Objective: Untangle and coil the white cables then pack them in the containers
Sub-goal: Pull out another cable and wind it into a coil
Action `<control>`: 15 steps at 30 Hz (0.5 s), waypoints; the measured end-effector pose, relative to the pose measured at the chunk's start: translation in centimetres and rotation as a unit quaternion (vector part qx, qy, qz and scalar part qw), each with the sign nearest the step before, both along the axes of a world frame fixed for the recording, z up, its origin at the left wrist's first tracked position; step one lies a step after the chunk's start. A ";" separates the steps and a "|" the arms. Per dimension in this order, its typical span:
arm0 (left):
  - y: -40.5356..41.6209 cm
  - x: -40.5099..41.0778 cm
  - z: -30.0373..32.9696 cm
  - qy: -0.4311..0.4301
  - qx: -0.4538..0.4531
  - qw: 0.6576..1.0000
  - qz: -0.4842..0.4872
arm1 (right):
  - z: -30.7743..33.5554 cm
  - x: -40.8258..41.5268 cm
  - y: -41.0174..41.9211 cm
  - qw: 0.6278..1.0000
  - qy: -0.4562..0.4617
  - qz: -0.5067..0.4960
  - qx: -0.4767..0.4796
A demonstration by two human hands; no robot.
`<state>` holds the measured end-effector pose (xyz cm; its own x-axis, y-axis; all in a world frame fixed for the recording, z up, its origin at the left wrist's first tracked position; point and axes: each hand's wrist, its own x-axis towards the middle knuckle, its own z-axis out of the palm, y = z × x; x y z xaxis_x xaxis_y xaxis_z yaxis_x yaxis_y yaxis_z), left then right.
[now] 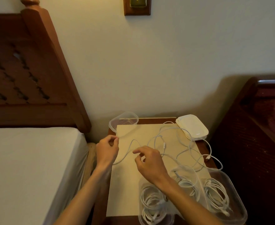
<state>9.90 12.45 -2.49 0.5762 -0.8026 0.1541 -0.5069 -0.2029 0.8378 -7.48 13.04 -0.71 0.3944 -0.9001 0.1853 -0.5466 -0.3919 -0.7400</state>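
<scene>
Here, from where I stand over the nightstand:

My left hand (pixel 107 149): curled, thumb and forefinger pinching the end of the loose white cable (pixel 179 143) at the card's left edge.

My right hand (pixel 149 161): hovering just right of the left, fingers bent, thumb and forefinger nearly meeting at the same strand; I cannot tell whether they actually grip it.

Loose white cable: runs from my left pinch in a low sag below the right hand's fingertips, then sprawls in tangled loops toward 2 o'clock of my hands, across the beige card (pixel 125 184); a connector end (pixel 208 157) lies near the table's right edge.

Empty container (pixel 123 121): clear, at 12 o'clock of my left hand, on the table's far left corner.

Stacked lids (pixel 192 127): white, at 1 o'clock, far right corner, cable loops touching their near edge.

Packed containers: three clear ones at 5 o'clock of my right hand, each holding a white coil — left (pixel 151 203), middle (pixel 187 184), right (pixel 217 195).

Bed (pixel 28 159): at 9 o'clock.
</scene>
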 end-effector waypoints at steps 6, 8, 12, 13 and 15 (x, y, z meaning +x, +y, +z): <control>-8.2 5.2 -0.5 -0.071 0.082 0.993 0.053 | -1.6 6.7 -9.2 0.991 -0.037 -0.048 0.118; -9.7 6.3 -1.3 -0.092 0.134 0.985 0.054 | -2.5 8.1 -11.5 0.989 0.003 -0.049 0.141; -11.9 8.3 -2.9 -0.089 0.192 0.977 0.017 | -3.7 10.0 -14.4 0.981 0.049 -0.066 0.177; -12.4 8.7 -3.3 -0.084 0.201 0.976 0.007 | -4.0 10.5 -14.9 0.979 0.065 -0.061 0.185; -13.0 9.1 -3.7 -0.047 0.203 0.978 -0.014 | -4.6 11.3 -15.6 0.973 0.098 -0.036 0.206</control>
<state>19.05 -0.58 -6.17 0.5520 -0.8237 -0.1296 -0.5879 -0.4947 0.6401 3.80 -2.55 -5.29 0.3188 -0.9085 -0.2702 -0.7085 -0.0390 -0.7046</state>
